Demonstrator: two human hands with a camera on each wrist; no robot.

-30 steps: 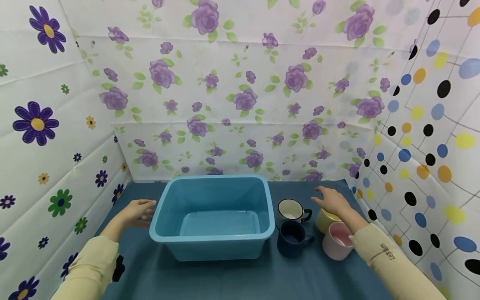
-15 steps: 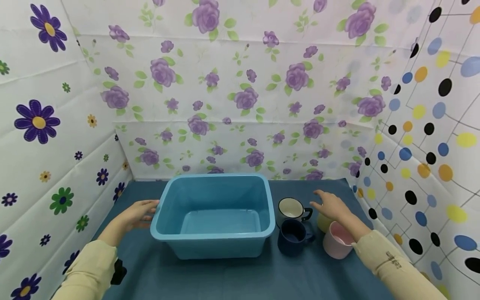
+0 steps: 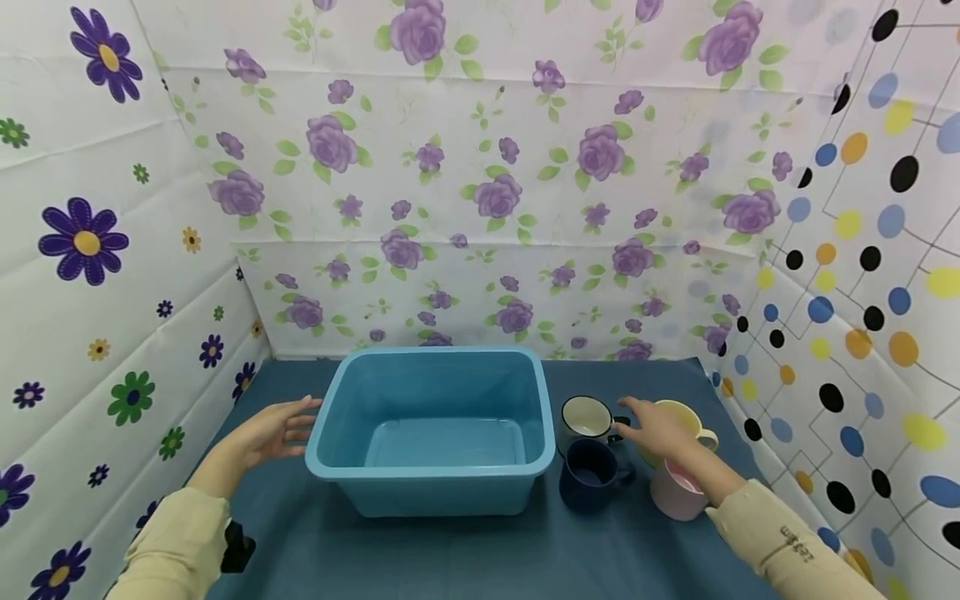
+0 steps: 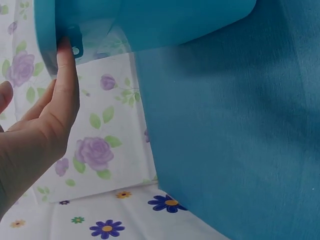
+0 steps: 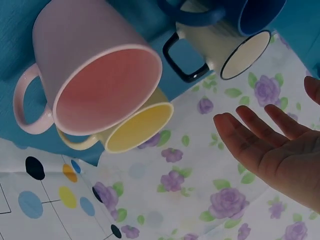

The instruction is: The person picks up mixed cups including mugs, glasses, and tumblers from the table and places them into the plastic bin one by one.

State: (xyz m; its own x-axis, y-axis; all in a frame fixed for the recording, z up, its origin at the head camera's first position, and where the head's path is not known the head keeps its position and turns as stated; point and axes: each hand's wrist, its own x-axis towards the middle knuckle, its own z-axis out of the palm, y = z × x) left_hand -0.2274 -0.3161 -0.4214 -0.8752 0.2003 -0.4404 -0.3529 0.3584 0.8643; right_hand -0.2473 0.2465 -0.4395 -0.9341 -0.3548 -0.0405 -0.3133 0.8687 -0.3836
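A light-blue plastic basin (image 3: 442, 496) stands on the table with nothing inside. My left hand (image 3: 268, 432) is at the basin's left side; in the left wrist view its straight fingers (image 4: 66, 75) reach up to the basin's rim. My right hand (image 3: 660, 429) hovers over the mugs on the right, fingers loosely extended and holding nothing. Below and around it are a yellow mug (image 3: 686, 414), a pink mug (image 3: 675, 496), a cream mug with a black rim (image 3: 587, 417) and a dark blue mug (image 3: 587, 479). My forearm partly covers the pink mug.
A dark blue cloth (image 3: 420, 558) covers the table. A floral curtain (image 3: 480, 283) hangs behind, with a flowered sheet (image 3: 142, 333) on the left and a dotted one (image 3: 862, 350) on the right. The mugs stand close together.
My right hand has moved down and a little toward the cream mug, uncovering more of the yellow mug. My left hand has moved slightly to the basin's side. The mugs stay put.
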